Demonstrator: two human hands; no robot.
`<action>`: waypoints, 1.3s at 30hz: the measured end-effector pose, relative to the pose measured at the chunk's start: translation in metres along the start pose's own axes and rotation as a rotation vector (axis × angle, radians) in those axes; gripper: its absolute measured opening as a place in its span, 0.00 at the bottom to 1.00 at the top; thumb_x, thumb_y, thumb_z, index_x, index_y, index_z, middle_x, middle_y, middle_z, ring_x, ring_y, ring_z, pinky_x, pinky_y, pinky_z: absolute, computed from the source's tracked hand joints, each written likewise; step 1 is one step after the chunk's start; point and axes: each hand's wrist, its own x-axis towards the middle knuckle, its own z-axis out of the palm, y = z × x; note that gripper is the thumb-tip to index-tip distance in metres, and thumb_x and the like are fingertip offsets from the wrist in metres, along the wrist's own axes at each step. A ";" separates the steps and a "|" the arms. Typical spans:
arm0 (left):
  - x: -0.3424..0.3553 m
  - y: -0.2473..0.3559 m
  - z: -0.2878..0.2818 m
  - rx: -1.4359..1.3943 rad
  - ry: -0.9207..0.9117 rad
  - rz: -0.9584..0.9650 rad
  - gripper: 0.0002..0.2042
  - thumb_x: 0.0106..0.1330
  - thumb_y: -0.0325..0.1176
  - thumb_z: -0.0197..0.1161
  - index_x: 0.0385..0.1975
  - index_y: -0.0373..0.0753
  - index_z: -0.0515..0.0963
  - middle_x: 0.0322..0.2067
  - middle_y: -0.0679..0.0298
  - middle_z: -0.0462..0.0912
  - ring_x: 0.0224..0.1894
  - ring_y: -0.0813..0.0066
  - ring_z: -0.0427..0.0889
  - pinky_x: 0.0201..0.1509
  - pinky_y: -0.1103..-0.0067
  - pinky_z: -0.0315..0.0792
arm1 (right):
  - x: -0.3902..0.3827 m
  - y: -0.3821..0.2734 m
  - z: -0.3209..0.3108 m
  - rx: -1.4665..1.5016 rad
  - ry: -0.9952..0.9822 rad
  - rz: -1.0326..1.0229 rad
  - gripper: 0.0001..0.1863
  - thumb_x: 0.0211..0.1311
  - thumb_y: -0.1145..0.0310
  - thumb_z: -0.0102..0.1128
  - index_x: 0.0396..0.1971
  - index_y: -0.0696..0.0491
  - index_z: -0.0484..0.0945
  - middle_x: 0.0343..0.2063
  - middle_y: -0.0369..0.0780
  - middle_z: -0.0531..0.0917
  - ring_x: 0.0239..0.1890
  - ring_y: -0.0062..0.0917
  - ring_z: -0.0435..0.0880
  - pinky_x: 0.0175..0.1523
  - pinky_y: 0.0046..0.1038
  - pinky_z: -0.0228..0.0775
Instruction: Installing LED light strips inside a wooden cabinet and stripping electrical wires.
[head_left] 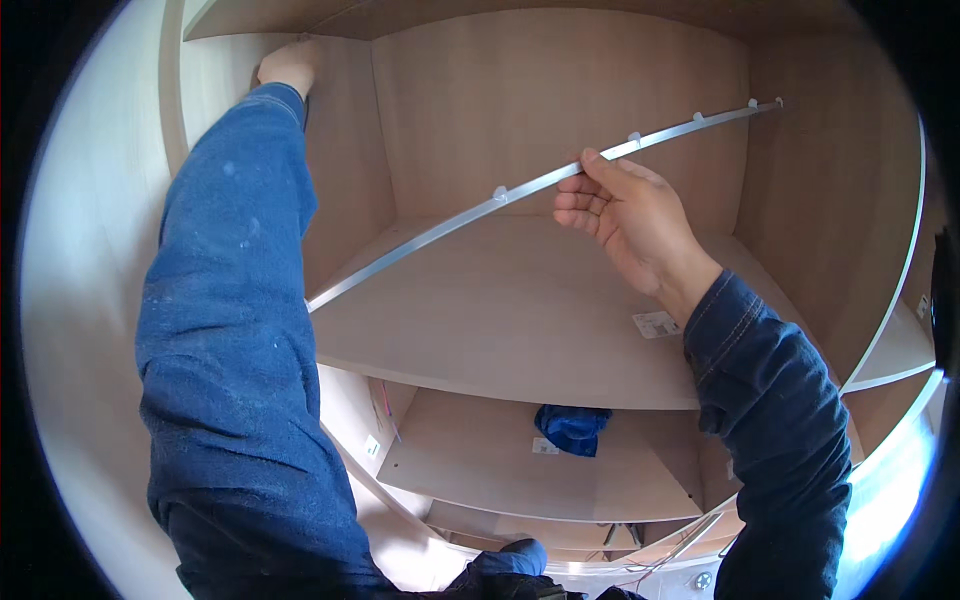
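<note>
A long, thin silvery metal strip with several small translucent clips along it slants across the front of an open wooden cabinet, its right end higher. My right hand pinches it near the middle between thumb and fingers, the other fingers curled below. Far up at the left, my left hand is closed against the cabinet's left side panel, just under the upper board. Whatever its fingers hold, if anything, is hidden. My left forearm passes close to the strip's lower left end.
Under the strip lies a wide shelf board with a white label. A dark blue cloth item rests on the lower shelf. Thin coloured wires hang at the lower left. The right side panel bounds the cabinet.
</note>
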 end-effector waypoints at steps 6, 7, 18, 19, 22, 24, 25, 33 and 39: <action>-0.021 0.006 -0.036 -0.175 -0.263 0.009 0.18 0.74 0.36 0.47 0.55 0.36 0.80 0.36 0.52 0.84 0.33 0.55 0.81 0.37 0.63 0.78 | -0.001 0.000 0.001 -0.002 0.001 -0.026 0.11 0.79 0.68 0.49 0.45 0.62 0.74 0.36 0.43 0.81 0.37 0.24 0.82 0.46 0.24 0.82; -0.029 -0.001 -0.046 -0.194 -0.306 -0.009 0.18 0.74 0.35 0.48 0.56 0.37 0.79 0.34 0.52 0.84 0.31 0.56 0.81 0.34 0.63 0.78 | 0.000 0.001 0.002 -0.019 -0.004 -0.034 0.11 0.79 0.68 0.50 0.45 0.62 0.75 0.36 0.43 0.81 0.37 0.24 0.83 0.46 0.24 0.82; -0.193 -0.006 -0.203 -0.572 -0.070 0.187 0.21 0.71 0.41 0.59 0.56 0.31 0.78 0.41 0.52 0.85 0.29 0.68 0.81 0.30 0.79 0.75 | 0.008 0.004 -0.002 -0.004 0.008 -0.066 0.14 0.78 0.67 0.52 0.47 0.65 0.76 0.39 0.45 0.81 0.40 0.26 0.83 0.50 0.25 0.82; -0.218 -0.001 -0.208 -0.563 -0.020 0.200 0.20 0.72 0.40 0.58 0.54 0.30 0.78 0.39 0.53 0.85 0.29 0.69 0.81 0.30 0.80 0.74 | 0.009 0.005 -0.001 -0.004 0.001 -0.062 0.14 0.78 0.67 0.52 0.47 0.65 0.76 0.39 0.45 0.81 0.40 0.26 0.83 0.50 0.25 0.82; -0.223 -0.041 -0.202 -0.527 -0.142 0.212 0.15 0.74 0.34 0.58 0.50 0.28 0.78 0.35 0.55 0.83 0.33 0.71 0.81 0.33 0.80 0.76 | 0.008 0.002 0.009 0.009 0.005 -0.059 0.15 0.79 0.66 0.51 0.48 0.64 0.76 0.40 0.45 0.80 0.41 0.26 0.83 0.51 0.25 0.82; -0.293 -0.012 -0.213 -0.606 0.006 0.316 0.13 0.75 0.37 0.56 0.54 0.40 0.79 0.22 0.67 0.73 0.23 0.81 0.69 0.28 0.85 0.62 | 0.008 -0.003 0.001 0.009 0.033 -0.070 0.15 0.79 0.66 0.51 0.49 0.64 0.76 0.40 0.45 0.80 0.41 0.26 0.83 0.51 0.25 0.82; -0.320 -0.011 -0.217 -0.699 -0.069 0.241 0.11 0.72 0.34 0.61 0.43 0.32 0.82 0.21 0.68 0.76 0.19 0.80 0.68 0.24 0.83 0.62 | 0.006 0.000 -0.006 0.018 0.021 -0.073 0.15 0.79 0.66 0.51 0.49 0.64 0.76 0.41 0.45 0.80 0.41 0.27 0.83 0.52 0.25 0.82; -0.405 0.004 -0.198 -1.279 -0.572 -0.038 0.09 0.70 0.28 0.67 0.45 0.30 0.81 0.28 0.65 0.81 0.27 0.83 0.76 0.33 0.87 0.73 | 0.007 -0.009 -0.010 0.064 0.014 -0.093 0.15 0.79 0.66 0.51 0.50 0.63 0.75 0.42 0.45 0.80 0.43 0.27 0.83 0.53 0.26 0.82; -0.397 0.053 -0.152 -1.997 -0.495 -0.325 0.15 0.74 0.36 0.65 0.46 0.27 0.80 0.36 0.57 0.83 0.36 0.74 0.83 0.42 0.81 0.80 | 0.013 -0.016 0.003 0.085 -0.034 -0.131 0.14 0.80 0.66 0.50 0.49 0.63 0.74 0.41 0.45 0.79 0.43 0.27 0.83 0.53 0.27 0.82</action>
